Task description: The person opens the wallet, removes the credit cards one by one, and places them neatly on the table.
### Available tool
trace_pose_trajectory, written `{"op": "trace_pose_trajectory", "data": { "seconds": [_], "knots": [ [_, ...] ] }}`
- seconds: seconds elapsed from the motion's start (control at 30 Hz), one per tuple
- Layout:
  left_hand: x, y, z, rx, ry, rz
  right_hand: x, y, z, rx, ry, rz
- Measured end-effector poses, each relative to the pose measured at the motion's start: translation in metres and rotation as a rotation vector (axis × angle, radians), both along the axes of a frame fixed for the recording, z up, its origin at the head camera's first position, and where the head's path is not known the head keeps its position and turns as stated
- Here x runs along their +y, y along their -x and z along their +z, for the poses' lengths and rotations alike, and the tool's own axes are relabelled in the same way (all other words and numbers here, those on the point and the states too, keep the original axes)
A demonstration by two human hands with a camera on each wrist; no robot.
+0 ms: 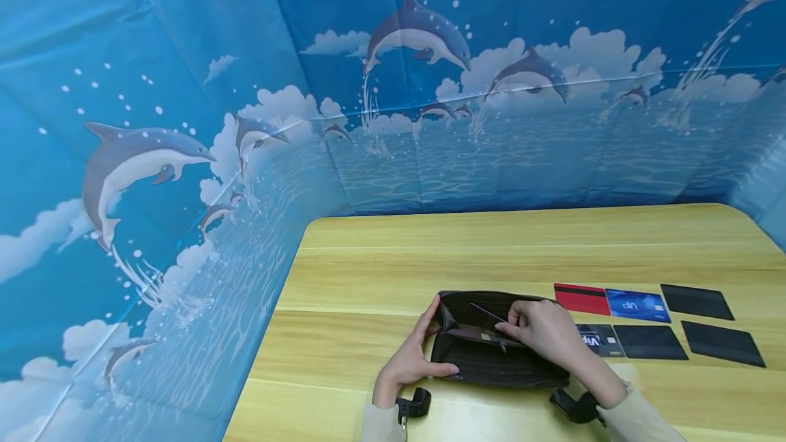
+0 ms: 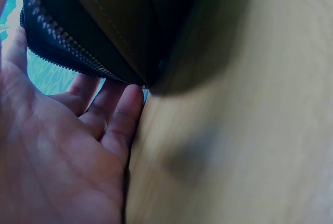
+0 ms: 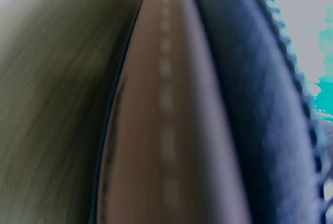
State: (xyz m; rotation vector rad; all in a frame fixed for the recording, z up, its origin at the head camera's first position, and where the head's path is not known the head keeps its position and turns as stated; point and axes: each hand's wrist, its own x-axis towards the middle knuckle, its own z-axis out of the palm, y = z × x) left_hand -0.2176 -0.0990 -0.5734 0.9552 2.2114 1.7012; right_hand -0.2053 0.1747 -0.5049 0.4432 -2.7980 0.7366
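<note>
A dark zip-around wallet [image 1: 491,363] stands spread at the top near the table's front. My left hand [image 1: 410,355] grips its left end, thumb on the near face and fingers behind the far side. In the left wrist view, the fingers of that left hand [image 2: 52,146] lie along the wallet's toothed zipper edge [image 2: 67,36]. Over the opening, my right hand [image 1: 549,333] pinches a thin card [image 1: 485,311], seen nearly edge-on inside the wallet. The right wrist view is filled by the wallet's stitched wall [image 3: 229,78]; the right fingers are hidden there.
Right of the wallet lie a red card [image 1: 582,299], a blue VIP card [image 1: 637,305], a black Vip card [image 1: 598,341] partly behind the right hand, and plain black cards [image 1: 651,342]. A dolphin-print curtain [image 1: 528,155] borders the wooden table [image 1: 344,271] at the back and left.
</note>
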Motion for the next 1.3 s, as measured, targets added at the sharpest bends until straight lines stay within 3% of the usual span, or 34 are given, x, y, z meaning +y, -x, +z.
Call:
{"op": "trace_pose_trajectory", "data": {
  "seconds": [0.33,0.63,0.97,1.3],
  "knots": [
    [0.001,-0.001,0.004,-0.001,0.022,0.012,0.003,-0.001,-0.001,-0.014,0.039,0.004],
    [0.002,-0.009,0.03,0.037,0.02,-0.009,0.005,-0.001,-0.002,-0.006,0.048,0.007],
    [0.001,0.0,0.001,0.008,0.036,0.014,0.007,-0.004,-0.004,0.012,0.072,0.035],
    [0.001,0.0,0.0,0.004,0.02,0.006,0.009,-0.008,-0.005,-0.006,0.152,0.036]
  ]
}}
